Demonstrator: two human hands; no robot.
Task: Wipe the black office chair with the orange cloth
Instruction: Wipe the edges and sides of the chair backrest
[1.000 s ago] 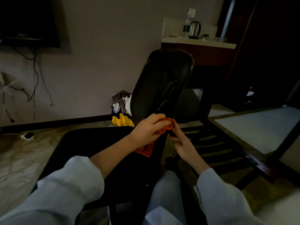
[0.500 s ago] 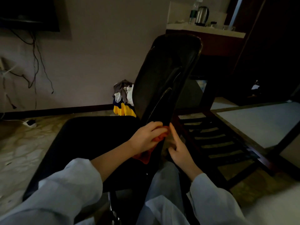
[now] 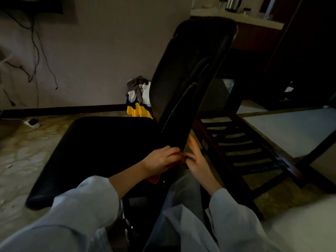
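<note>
From my feed, the black office chair [image 3: 189,73] fills the centre. Its backrest's long axis runs from the hands near 6 o'clock up to its top at 1 o'clock, edge-on to me, and the seat spreads out toward 8 o'clock. The orange cloth [image 3: 154,179] sits at the backrest's lower edge. It is bunched inside my left hand [image 3: 161,160], whose fingers curl round it, so only a corner shows beneath the wrist. My right hand [image 3: 198,163] lies at 3 o'clock of the left, fingers [image 3: 191,142] straight and pressed together against the backrest's rear; I cannot tell whether its thumb pinches the cloth. Compared with half a second ago, both hands sit lower on the backrest and less cloth shows.
</note>
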